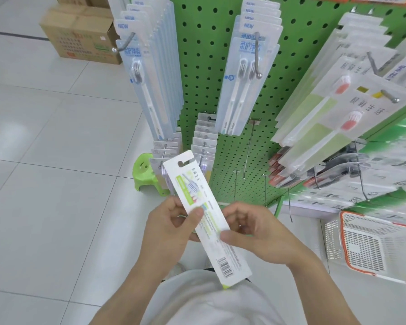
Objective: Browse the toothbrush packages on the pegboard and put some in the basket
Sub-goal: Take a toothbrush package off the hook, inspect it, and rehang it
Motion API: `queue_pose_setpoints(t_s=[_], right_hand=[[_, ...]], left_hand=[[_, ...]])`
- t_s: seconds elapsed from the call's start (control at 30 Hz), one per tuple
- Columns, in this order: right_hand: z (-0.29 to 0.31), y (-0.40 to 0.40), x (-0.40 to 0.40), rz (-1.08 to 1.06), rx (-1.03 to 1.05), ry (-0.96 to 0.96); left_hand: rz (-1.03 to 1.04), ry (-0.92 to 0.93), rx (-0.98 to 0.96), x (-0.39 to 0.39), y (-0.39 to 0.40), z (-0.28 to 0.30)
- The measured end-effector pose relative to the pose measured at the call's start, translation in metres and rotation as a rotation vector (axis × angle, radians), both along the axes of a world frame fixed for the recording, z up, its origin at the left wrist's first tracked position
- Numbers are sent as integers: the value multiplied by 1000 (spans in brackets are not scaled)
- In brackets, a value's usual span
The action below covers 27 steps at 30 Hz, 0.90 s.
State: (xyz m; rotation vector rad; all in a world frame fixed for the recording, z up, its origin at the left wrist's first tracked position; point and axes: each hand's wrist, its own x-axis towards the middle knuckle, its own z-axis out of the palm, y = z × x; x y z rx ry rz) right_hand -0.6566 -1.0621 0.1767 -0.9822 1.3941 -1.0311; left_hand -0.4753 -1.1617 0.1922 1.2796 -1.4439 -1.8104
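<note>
Both hands, left and right, pinch the light, stiff white-and-green card toothbrush package by its long edges.

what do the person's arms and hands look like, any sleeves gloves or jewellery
Both forearms are bare all the way to the frame edge, with no sleeves in view. The left hand and right hand wear no gloves, and no rings, watch or bracelet show. The nails look short and unpainted. A light grey-white garment covers the torso below.
</note>
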Motion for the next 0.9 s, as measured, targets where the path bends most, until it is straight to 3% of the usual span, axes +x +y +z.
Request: queue_pose_setpoints(t_s=[0.17,0.37,0.5,0.67,0.9], right_hand=[[-4,-11,15,-211,-59,19],[-4,-10,6,-82,-28,64],[1,-8,-8,69,31,231],[1,-19,1,-85,-39,312],[10,-19,2,-9,-3,466]], left_hand=[[-58,-29,30,-4,6,2],[141,-9,-53,-4,-1,6],[114,-43,-48,-6,0,9],[65,-46,-7,-5,2,7],[94,-115,-119,4,-8,4]])
